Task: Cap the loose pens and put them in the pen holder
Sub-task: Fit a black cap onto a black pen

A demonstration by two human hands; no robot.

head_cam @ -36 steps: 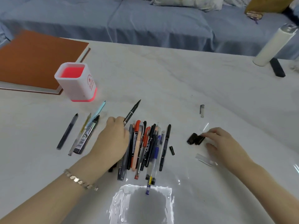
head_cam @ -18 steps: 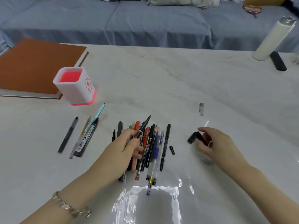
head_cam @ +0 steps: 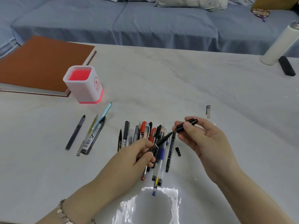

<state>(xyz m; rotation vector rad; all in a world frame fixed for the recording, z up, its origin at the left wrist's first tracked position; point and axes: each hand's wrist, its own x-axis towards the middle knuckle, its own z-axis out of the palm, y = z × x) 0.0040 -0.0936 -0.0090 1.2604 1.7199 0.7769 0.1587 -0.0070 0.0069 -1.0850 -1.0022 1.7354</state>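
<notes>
My left hand (head_cam: 137, 154) grips a thin black pen (head_cam: 161, 140), its bare tip pointing up and right. My right hand (head_cam: 203, 139) pinches a black cap (head_cam: 187, 125) between thumb and fingers, its open end a little apart from the pen tip. Beneath both hands lies a pile of several pens (head_cam: 150, 138) in black, red and blue. A white and pink pen holder (head_cam: 84, 84) stands upright at the left, with nothing showing inside it. Several more pens (head_cam: 92, 135) lie between the holder and the pile.
A small black cap (head_cam: 178, 151) lies right of the pile and a clear cap (head_cam: 208, 111) farther back. A brown notebook (head_cam: 40, 65) lies behind the holder. A white bottle (head_cam: 279, 44) and a black object (head_cam: 286, 66) stand at the far right. A sofa runs behind the table.
My left hand lifted the black pen from the pile and turned its tip rightward. My right hand picked the black cap off the table and brought it up near the tip.
</notes>
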